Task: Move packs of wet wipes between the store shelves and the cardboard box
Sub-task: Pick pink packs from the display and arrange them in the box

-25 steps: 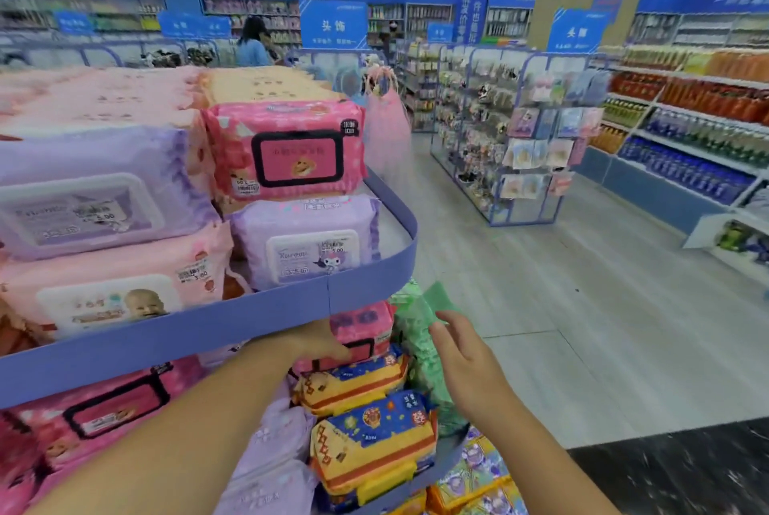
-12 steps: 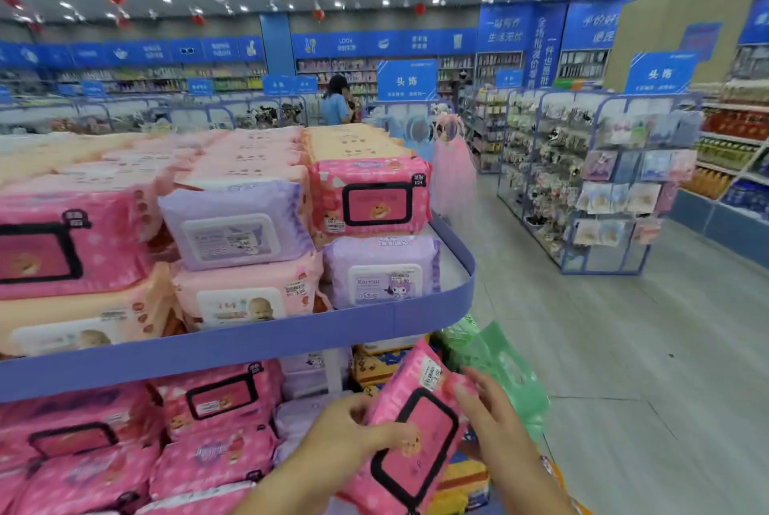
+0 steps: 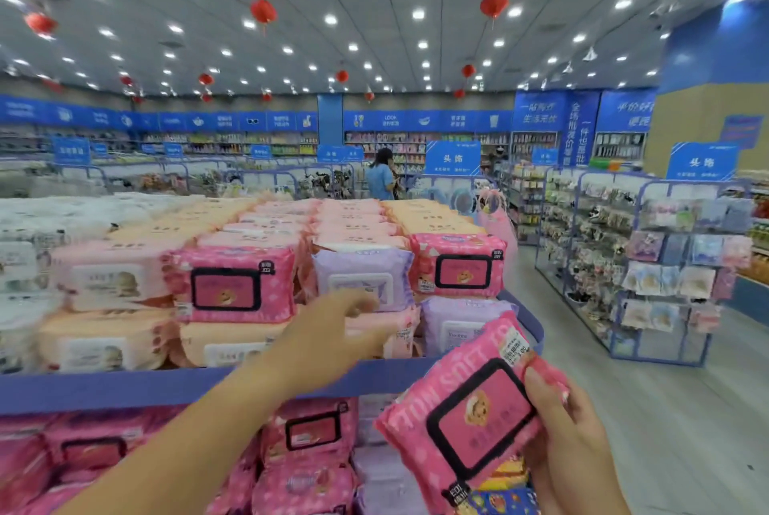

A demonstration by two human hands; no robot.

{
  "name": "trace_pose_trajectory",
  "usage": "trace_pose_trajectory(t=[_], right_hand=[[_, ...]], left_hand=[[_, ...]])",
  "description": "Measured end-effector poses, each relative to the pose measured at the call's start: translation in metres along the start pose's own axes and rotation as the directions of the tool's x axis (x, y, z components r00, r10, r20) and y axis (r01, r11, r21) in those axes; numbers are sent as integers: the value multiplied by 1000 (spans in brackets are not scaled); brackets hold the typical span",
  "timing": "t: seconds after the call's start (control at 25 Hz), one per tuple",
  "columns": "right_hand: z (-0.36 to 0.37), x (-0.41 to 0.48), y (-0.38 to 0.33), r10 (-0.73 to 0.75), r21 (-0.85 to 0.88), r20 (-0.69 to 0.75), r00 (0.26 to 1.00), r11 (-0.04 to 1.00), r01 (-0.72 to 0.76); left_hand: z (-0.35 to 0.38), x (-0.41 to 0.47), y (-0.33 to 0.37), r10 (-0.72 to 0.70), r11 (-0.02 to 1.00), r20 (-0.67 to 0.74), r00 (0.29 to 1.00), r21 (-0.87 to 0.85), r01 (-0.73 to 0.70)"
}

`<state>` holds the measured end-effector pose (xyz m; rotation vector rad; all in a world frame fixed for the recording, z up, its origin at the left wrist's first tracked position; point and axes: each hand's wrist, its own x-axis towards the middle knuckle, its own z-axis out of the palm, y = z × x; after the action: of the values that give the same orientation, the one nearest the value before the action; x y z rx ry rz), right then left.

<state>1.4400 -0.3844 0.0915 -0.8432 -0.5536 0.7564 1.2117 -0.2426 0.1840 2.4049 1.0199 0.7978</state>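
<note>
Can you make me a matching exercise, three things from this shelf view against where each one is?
Things:
1. hot pink pack
2. lilac pack
3. left hand

Places:
A. on the top shelf, between two pink packs
B. reaching over the shelf's front edge
C. gripped in the right hand

Pairs: 1-C, 2-A, 3-B

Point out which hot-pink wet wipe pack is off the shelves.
The hot-pink pack tilted in the right hand, its black-framed lid facing the camera. The other hot-pink packs sit stacked on the shelves.
</note>
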Motion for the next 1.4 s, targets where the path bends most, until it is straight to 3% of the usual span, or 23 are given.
trace_pose_trajectory(t=[0.04, 0.12, 0.28, 0.44, 0.56, 0.68, 0.76, 0.88, 1.0, 1.4], right_hand=[[5, 2, -4, 7, 14, 6, 1000, 1000, -8], [8, 14, -9, 24, 70, -3, 1000, 997, -24], [7, 38, -17, 89, 166, 45, 995, 982, -95], [2, 53, -18, 171, 194, 160, 972, 960, -201], [2, 66, -9, 216, 138, 143, 966, 962, -236], [20, 65, 0, 238, 94, 163, 958, 962, -255], [41, 55, 9, 247, 77, 204, 947, 961, -267], [79, 28, 30, 291, 47, 295, 910, 947, -318], [135, -25, 64, 351, -44, 385, 853, 931, -363], [352, -308, 243, 570, -293, 575, 587, 813, -503]], left_hand=[[-20, 18, -8, 51, 975, -94, 994, 219, -30], [-44, 58, -21, 100, 840, -87, 991, 541, -37], [-42, 118, -20, -96, 752, 136, 986, 659, -17], [-33, 125, -6, -79, 656, 100, 992, 755, -24], [-30, 99, 0, -55, 862, -65, 996, 500, 80], [-33, 41, 7, -195, 979, -272, 942, 0, 203], [-31, -15, 7, -341, 913, -334, 879, -342, 224], [-29, -104, -11, -561, 656, -285, 777, -725, 208], [-42, -199, -52, -723, 525, -270, 636, -813, 251], [-190, -539, -180, -889, 454, -399, 227, -833, 315]])
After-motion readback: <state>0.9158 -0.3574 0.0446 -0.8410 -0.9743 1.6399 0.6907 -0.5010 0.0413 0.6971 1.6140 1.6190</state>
